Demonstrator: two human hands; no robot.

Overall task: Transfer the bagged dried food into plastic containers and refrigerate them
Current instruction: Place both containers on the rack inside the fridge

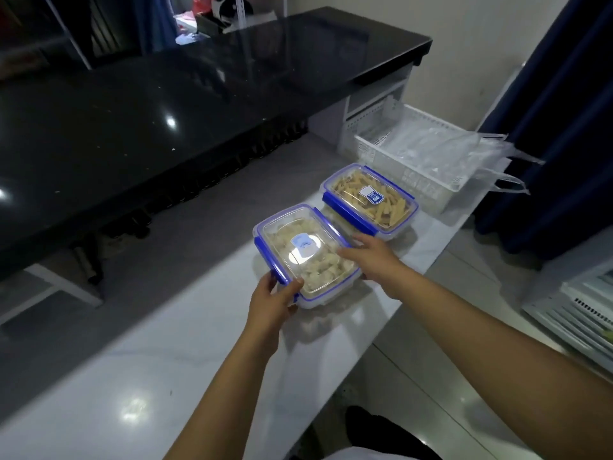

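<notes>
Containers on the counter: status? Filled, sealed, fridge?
Done: both hold food with lids on; the far container holds tan strips, and empty plastic bags lie in the white basket. In hand: left hand and right hand grip the near container of pale pieces, on the white counter. Left: neither is refrigerated yet.

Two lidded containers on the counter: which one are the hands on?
The nearer container, holding pale chunks. The left hand grips its near corner, the right hand its right side. The far container, with yellowish strips, sits untouched beside the white basket.
</notes>
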